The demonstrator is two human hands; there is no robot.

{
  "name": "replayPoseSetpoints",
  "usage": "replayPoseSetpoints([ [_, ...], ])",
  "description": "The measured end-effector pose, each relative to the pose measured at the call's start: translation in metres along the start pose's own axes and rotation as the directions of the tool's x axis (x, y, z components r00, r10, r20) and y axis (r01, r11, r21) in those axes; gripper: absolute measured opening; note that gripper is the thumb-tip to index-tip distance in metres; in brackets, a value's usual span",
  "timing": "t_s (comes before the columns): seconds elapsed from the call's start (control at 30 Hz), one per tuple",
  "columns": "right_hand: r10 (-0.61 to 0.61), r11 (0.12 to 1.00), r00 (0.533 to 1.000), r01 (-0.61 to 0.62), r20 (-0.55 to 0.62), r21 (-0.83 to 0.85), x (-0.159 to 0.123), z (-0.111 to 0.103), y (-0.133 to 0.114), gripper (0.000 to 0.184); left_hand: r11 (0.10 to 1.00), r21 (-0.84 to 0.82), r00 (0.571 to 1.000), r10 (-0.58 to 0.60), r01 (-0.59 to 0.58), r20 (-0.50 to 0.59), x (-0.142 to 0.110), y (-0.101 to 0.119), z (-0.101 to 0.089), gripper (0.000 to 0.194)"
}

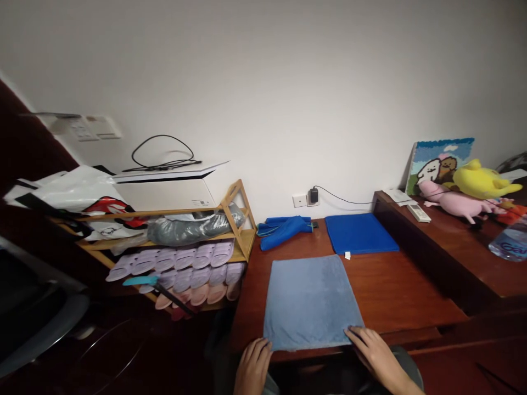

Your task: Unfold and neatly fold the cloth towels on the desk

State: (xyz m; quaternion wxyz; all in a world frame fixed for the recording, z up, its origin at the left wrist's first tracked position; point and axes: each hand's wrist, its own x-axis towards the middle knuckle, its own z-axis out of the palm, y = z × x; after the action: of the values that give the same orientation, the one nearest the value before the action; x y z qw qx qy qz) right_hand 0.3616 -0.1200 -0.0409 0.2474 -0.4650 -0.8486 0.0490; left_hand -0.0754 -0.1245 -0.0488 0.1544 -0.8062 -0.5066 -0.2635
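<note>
A square grey-blue plush cloth (310, 302) lies spread out at the front edge of the wooden table. At its near left corner is my left hand (253, 366), fingers curled together over the edge, the thumb hidden. My right hand (374, 351) grips the near right corner, with the fingertips on top of the fabric. Behind the cloth sits a flat bright-blue square pad (362, 233) with a small white label. To the left of that pad is a folded bundle of blue fabric (286, 230) with a dark end.
On the left, a wooden rack (242, 219) holds slippers (177, 258), a white box (164, 192) and bags. A raised brown surface (448, 247) at right carries plush toys (457, 203), a remote (419, 213) and a plastic bottle (510, 241). A black plug (314, 195) sits in the wall.
</note>
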Motion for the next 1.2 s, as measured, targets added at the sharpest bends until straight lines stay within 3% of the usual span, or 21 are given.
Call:
replayPoseSetpoints([
  [0.17,-0.049,0.998,0.999,0.048,0.017,0.043,0.002,-0.022,0.004,0.049,0.997,0.013,0.997,0.077,-0.077,-0.025,0.014,0.006,-0.02,0.039],
  [0.3,-0.081,0.997,0.99,0.081,-0.113,-0.005,0.024,-0.058,-0.001,0.042,0.996,-0.038,0.993,0.078,-0.082,-0.09,0.034,0.004,-0.044,0.034],
  [0.4,-0.092,0.995,0.965,0.078,-0.245,-0.066,0.047,-0.101,0.0,0.036,0.991,-0.125,0.993,0.023,-0.037,-0.113,0.072,0.001,-0.071,0.029],
  [0.53,-0.131,0.988,0.916,0.091,-0.379,-0.121,0.083,-0.169,0.008,0.026,0.964,-0.264,0.987,-0.059,0.017,-0.152,0.149,-0.002,-0.113,0.021],
  [0.7,-0.097,0.994,0.889,0.062,-0.448,-0.094,0.11,-0.247,0.012,0.023,0.92,-0.391,0.989,-0.035,-0.025,-0.145,0.238,0.002,-0.161,0.016],
  [0.8,-0.061,0.998,0.891,0.041,-0.449,-0.055,0.111,-0.288,0.005,0.021,0.887,-0.456,0.99,0.006,-0.071,-0.143,0.266,0.013,-0.189,0.015],
  [0.93,-0.03,0.998,0.868,-0.001,-0.495,-0.061,0.092,-0.33,-0.007,0.018,0.862,-0.494,0.99,0.057,-0.112,-0.126,0.281,0.032,-0.221,0.015],
  [1.0,-0.007,0.996,0.857,-0.042,-0.515,-0.084,0.076,-0.339,-0.009,0.019,0.846,-0.522,0.993,0.06,-0.107,-0.107,0.284,0.039,-0.226,0.015],
  [1.07,0.04,0.99,0.869,-0.103,-0.493,-0.101,0.06,-0.337,-0.002,0.023,0.827,-0.558,0.998,0.051,-0.067,-0.044,0.288,0.043,-0.219,0.016],
  [1.2,0.151,0.976,0.891,-0.203,-0.429,-0.076,0.046,-0.308,0.044,0.033,0.753,-0.651,0.977,0.05,0.098,0.205,0.308,0.044,-0.164,0.022],
])
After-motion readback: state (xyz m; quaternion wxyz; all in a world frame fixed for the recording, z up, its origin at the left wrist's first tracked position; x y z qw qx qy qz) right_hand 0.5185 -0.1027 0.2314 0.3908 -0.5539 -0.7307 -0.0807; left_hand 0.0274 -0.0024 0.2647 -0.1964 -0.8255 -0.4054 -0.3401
